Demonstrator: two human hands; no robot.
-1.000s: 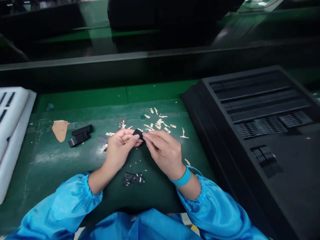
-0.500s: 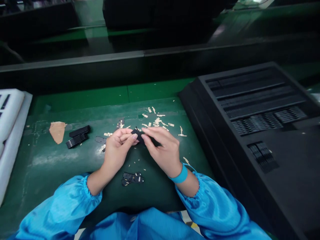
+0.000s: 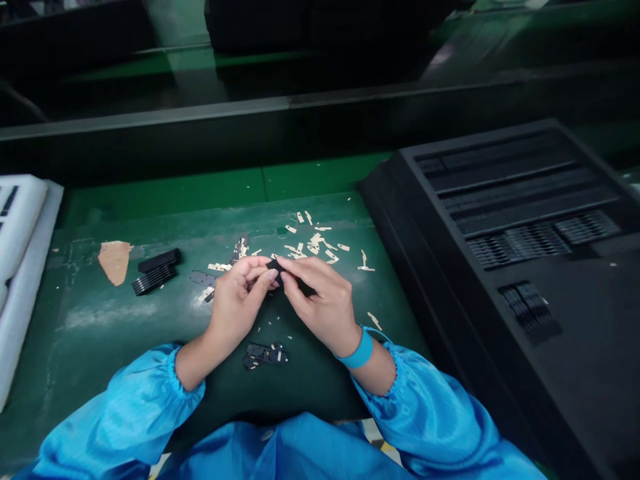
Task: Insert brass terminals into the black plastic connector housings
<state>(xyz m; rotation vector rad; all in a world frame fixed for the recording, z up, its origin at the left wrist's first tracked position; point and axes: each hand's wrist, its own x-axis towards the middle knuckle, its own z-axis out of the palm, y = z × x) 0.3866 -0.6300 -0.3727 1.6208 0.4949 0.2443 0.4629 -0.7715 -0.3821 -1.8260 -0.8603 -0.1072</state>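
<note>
Between my two hands is a small black part (image 3: 276, 268), mostly covered by fingers, so its exact kind does not show. My left hand (image 3: 242, 287) pinches it from the left with thumb and fingertips. From the right, the thumb and forefinger of my right hand (image 3: 323, 293) close on its other side. A blue band circles my right wrist. Just beyond the fingertips, many small cream-coloured pieces (image 3: 315, 244) lie scattered on the green mat (image 3: 120, 333). Nearer my body rest several flat black parts (image 3: 267, 355) with tiny details on them.
On the right stands a large black tray (image 3: 590, 320) holding rows of dark parts. A white foam tray (image 3: 30, 267) borders the left side. Stacked black parts (image 3: 155, 271) and a tan scrap (image 3: 115, 262) lie left of my hands. A dark ledge (image 3: 200, 115) runs along the back.
My right hand has shifted slightly left, and its fingers have closed in nearer to my left fingertips around the black part. Less of the part shows now.
</note>
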